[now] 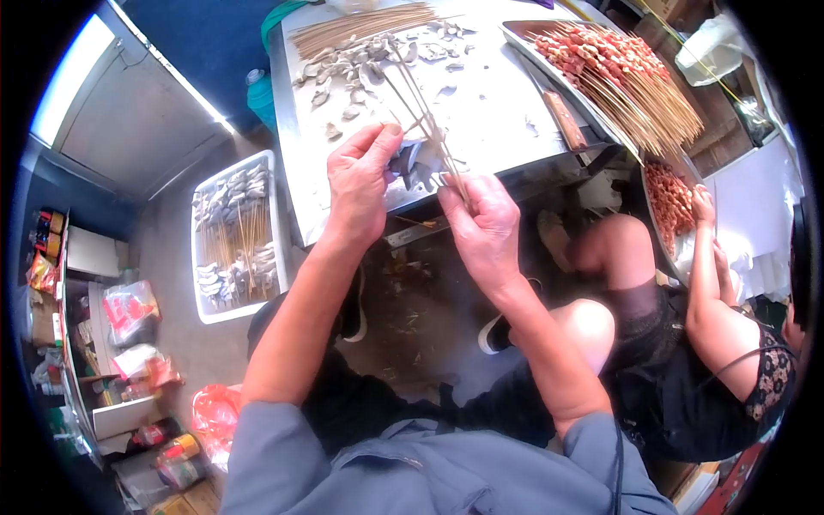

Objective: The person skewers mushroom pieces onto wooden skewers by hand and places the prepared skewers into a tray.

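My right hand (485, 223) is closed around the lower ends of several thin wooden skewers (433, 137), which point up and away over the table. My left hand (362, 180) pinches thumb against fingers, close to the skewers. A dark grey food piece (406, 159) shows at its fingertips, partly hidden by them. Farther back on the white tabletop (493, 112) lie many loose grey-and-white pieces (352, 64); their exact kind is hard to tell. Behind these rests a pile of bare wooden skewers (360, 27).
Left on the floor stands a white bin (281, 249) of skewered grey pieces. A tray (518, 34) of meat skewers (618, 69) and a wooden-handled knife (564, 118) are at right. Beside me, another person's hand (703, 206) touches a container of raw meat (669, 197). Shelves (94, 343) line the left.
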Available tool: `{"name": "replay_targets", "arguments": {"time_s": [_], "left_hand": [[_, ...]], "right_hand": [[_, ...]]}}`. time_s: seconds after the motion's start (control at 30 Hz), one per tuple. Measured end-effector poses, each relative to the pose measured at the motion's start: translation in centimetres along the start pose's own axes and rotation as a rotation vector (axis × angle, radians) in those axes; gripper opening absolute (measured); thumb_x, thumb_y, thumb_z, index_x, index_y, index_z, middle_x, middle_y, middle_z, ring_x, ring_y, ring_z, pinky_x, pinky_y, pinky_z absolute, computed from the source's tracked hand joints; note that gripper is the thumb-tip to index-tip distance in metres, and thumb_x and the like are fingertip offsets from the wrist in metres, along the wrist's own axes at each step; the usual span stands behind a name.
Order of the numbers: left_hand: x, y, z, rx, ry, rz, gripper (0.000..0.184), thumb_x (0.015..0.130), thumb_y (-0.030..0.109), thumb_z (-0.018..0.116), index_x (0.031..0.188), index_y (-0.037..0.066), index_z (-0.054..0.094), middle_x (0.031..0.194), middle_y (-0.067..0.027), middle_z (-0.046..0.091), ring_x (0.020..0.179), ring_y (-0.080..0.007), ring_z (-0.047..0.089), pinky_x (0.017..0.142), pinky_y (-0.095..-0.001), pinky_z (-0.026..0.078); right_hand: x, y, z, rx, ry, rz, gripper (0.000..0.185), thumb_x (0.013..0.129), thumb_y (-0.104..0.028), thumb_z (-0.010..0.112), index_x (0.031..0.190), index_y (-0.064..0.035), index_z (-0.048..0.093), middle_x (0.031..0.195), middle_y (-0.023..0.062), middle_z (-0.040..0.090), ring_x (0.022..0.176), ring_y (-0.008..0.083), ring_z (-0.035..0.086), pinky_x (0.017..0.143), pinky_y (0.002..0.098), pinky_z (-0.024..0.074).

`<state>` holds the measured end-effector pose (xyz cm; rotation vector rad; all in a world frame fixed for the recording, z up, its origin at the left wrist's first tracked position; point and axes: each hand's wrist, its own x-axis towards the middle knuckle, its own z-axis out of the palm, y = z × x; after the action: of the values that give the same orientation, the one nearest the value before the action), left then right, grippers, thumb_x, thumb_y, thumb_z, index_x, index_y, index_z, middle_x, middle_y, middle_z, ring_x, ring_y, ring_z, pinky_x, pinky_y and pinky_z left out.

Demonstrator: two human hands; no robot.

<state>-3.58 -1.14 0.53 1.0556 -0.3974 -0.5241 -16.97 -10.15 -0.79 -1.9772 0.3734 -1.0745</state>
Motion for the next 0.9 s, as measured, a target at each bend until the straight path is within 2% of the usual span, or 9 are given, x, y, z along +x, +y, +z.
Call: {"name": "replay_targets", "arguments": {"time_s": [0.07,0.13,0.27,0.33,0.37,0.53,0.67,0.8,0.9], "left_hand": [[0.2,-0.2,0.1,0.006,0.013,0.007,0.016,0.092,0.013,0.068,0.100,0.000,0.070,0.086,-0.0004,0.065,0.076,-0.0071,0.057,0.068,-0.0215,0.045],[0.2,-0.7,0.1,0.017,-0.011,0.057,0.018,0.093,0.014,0.066,0.105,0.002,0.068,0.090,-0.0021,0.067,0.074,-0.0078,0.060,0.062,-0.0214,0.046],[-0.7,-1.1,0.7,-0.170,-0.049,-0.136,0.013,0.090,0.011,0.068,0.097,0.001,0.070,0.089,-0.0015,0.066,0.078,-0.0096,0.059,0.071,-0.0251,0.049],[-1.1,-1.7,1.1,-0.244,-0.072,-0.167,0.012,0.091,0.013,0.067,0.095,0.002,0.070,0.086,-0.0016,0.066,0.075,-0.0094,0.059,0.069,-0.0248,0.049],[-1.2,-1.9,1.3,-0.239,-0.080,-0.181,0.012,0.091,0.014,0.067,0.095,0.002,0.070,0.083,-0.0011,0.066,0.073,-0.0084,0.058,0.066,-0.0232,0.048],[-1.2,-1.2,1.4,-0.119,-0.100,-0.139,0.015,0.090,0.016,0.068,0.094,0.002,0.070,0.081,-0.0009,0.066,0.068,-0.0067,0.056,0.062,-0.0223,0.045],[-0.6,-0.7,0.3,-0.029,-0.120,-0.038,0.017,0.093,0.019,0.066,0.098,0.002,0.069,0.083,-0.0007,0.066,0.071,-0.0070,0.056,0.061,-0.0216,0.045],[0.1,-0.4,-0.5,-0.012,-0.010,0.010,0.017,0.092,0.019,0.067,0.098,0.003,0.069,0.081,0.0004,0.065,0.069,-0.0068,0.056,0.060,-0.0214,0.045],[0.0,-0.6,-0.5,-0.073,0.016,-0.007,0.012,0.090,0.014,0.067,0.090,0.002,0.070,0.077,-0.0001,0.064,0.066,-0.0070,0.056,0.059,-0.0224,0.046]], "right_hand": [[-0.1,0.6,0.0,-0.008,0.005,-0.056,0.016,0.089,-0.004,0.066,0.104,0.0001,0.067,0.071,0.0092,0.060,0.064,0.0119,0.055,0.062,0.0266,0.0459],[-0.4,0.4,0.0,0.170,-0.168,0.222,0.015,0.091,-0.005,0.063,0.104,0.0005,0.067,0.068,0.0057,0.059,0.064,0.0081,0.053,0.061,0.0252,0.0455],[-0.6,0.8,-0.4,0.186,-0.199,0.356,0.014,0.096,-0.009,0.057,0.091,-0.0007,0.067,0.071,-0.0034,0.059,0.065,0.0026,0.047,0.057,0.0198,0.0367],[-0.5,1.8,-0.7,0.171,-0.202,0.310,0.015,0.096,-0.008,0.057,0.086,-0.0013,0.066,0.069,-0.0042,0.058,0.063,0.0019,0.045,0.055,0.0195,0.0342],[-0.5,1.8,-0.5,0.195,-0.175,0.352,0.012,0.092,-0.006,0.059,0.086,0.0014,0.065,0.064,-0.0004,0.057,0.061,0.0057,0.049,0.056,0.0251,0.0403],[-0.7,1.6,-0.3,0.402,-0.191,0.473,0.015,0.094,-0.007,0.059,0.081,-0.0002,0.065,0.066,-0.0026,0.058,0.061,0.0043,0.048,0.056,0.0215,0.0368],[-0.4,0.3,-0.1,0.366,-0.253,0.450,0.018,0.096,-0.010,0.059,0.082,-0.0003,0.065,0.066,-0.0022,0.058,0.061,0.0041,0.047,0.056,0.0217,0.0368],[-0.5,0.5,0.7,0.210,-0.333,0.432,0.020,0.097,-0.014,0.058,0.084,-0.0004,0.065,0.065,-0.0017,0.057,0.062,0.0041,0.047,0.056,0.0221,0.0368],[-0.8,0.7,1.2,0.281,-0.313,0.427,0.020,0.098,-0.016,0.059,0.086,-0.0010,0.066,0.064,-0.0022,0.055,0.061,0.0042,0.047,0.055,0.0218,0.0359]]}}
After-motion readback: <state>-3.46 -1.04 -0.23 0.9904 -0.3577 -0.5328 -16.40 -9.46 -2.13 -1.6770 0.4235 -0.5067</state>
